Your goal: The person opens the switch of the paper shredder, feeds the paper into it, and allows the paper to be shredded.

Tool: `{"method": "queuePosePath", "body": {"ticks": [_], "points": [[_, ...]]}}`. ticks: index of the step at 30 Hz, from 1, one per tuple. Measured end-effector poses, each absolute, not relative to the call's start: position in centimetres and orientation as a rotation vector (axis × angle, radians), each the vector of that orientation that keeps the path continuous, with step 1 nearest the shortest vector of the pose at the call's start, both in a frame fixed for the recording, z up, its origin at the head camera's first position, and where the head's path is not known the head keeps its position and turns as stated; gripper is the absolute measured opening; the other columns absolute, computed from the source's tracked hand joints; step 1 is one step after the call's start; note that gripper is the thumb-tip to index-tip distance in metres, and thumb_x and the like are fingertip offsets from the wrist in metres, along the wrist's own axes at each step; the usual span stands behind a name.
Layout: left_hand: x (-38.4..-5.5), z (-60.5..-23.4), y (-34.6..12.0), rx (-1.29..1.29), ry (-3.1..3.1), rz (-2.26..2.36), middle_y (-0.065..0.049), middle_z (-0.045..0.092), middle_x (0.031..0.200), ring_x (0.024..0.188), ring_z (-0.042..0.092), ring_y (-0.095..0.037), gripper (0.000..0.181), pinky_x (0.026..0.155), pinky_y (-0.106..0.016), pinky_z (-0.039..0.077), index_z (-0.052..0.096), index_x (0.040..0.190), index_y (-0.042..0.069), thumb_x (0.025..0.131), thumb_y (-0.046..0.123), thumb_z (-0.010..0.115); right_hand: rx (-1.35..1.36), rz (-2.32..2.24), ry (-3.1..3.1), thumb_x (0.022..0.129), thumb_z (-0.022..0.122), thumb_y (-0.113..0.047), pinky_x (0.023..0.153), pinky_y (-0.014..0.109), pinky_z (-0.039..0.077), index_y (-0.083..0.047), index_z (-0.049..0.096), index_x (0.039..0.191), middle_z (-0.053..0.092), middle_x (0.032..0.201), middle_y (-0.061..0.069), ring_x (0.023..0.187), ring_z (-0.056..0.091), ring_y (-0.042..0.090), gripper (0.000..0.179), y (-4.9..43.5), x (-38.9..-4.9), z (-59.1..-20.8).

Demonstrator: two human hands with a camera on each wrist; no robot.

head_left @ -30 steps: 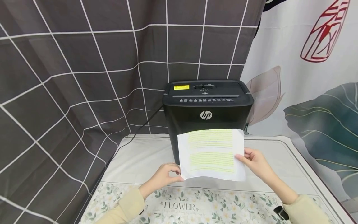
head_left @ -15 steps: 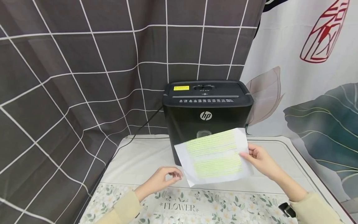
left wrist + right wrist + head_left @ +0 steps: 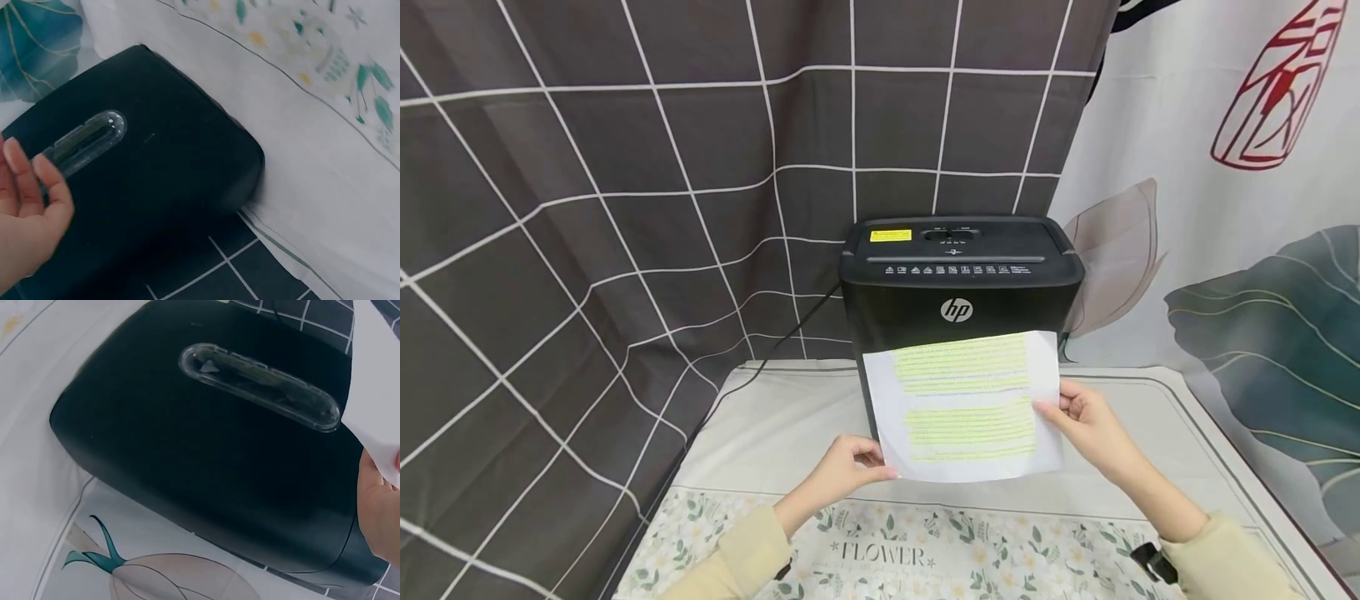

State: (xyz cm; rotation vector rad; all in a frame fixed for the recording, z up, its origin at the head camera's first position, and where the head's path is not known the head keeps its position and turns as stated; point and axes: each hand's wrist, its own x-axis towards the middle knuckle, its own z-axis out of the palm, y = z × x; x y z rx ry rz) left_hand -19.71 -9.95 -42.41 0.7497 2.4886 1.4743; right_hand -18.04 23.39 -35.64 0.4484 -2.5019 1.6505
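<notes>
A white sheet of paper with lines highlighted in yellow-green is held up in front of a black HP paper shredder. My right hand pinches its right edge, thumb on the near face. At the lower left corner my left hand grips the sheet with thumb and fingers. The left wrist view shows several curled fingers of the left hand before the shredder's front, and no paper. In the right wrist view, part of the sheet appears above the right hand.
The shredder's feed slot runs across its top, beside a yellow label. Its cable trails left over the white tablecloth. Behind hangs a dark grid-patterned curtain. A clear oval window marks the shredder's front.
Half a second ago the left hand was off the sheet, which tilted up to the right. Now the left hand grips its lower left corner again and the sheet is more level and slightly higher.
</notes>
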Motion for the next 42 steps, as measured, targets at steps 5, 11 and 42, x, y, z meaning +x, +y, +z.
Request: {"method": "queuePosePath", "body": {"ticks": [5, 11, 42], "points": [[-19.7, -41.9, -10.9, 0.832, 2.514, 1.514, -0.003, 0.072, 0.081, 0.09, 0.065, -0.009, 0.017, 0.095, -0.049, 0.046, 0.072, 0.082, 0.007, 0.079, 0.024, 0.073, 0.426, 1.646, -2.52, 0.095, 0.052, -0.002, 0.063, 0.021, 0.056, 0.019, 0.047, 0.12, 0.067, 0.1, 0.028, 0.079, 0.066, -0.004, 0.033, 23.2, -18.0, -35.6], [-20.5, -40.6, -12.4, 1.069, 2.497, 1.656, -0.01, 0.067, 0.076, 0.077, 0.059, -0.006, 0.007, 0.089, -0.036, 0.046, 0.07, 0.078, 0.001, 0.078, 0.008, 0.072, 0.413, 1.633, -2.493, 0.091, 0.057, -0.001, 0.06, 0.022, 0.056, 0.018, 0.055, 0.104, 0.074, 0.086, -0.004, 0.071, 0.067, -0.001, 0.023, 23.3, -17.7, -35.6], [-22.8, -33.8, -11.9, 0.836, 2.513, 1.753, -0.024, 0.07, 0.097, 0.083, 0.071, -0.021, 0.019, 0.077, -0.025, 0.056, 0.067, 0.099, -0.009, 0.085, 0.005, 0.065, 0.677, 1.364, -2.271, 0.082, 0.063, 0.011, 0.058, 0.013, 0.05, 0.006, 0.064, 0.082, 0.061, 0.075, -0.018, 0.062, 0.061, -0.002, 0.006, 22.9, -19.0, -33.4]]}}
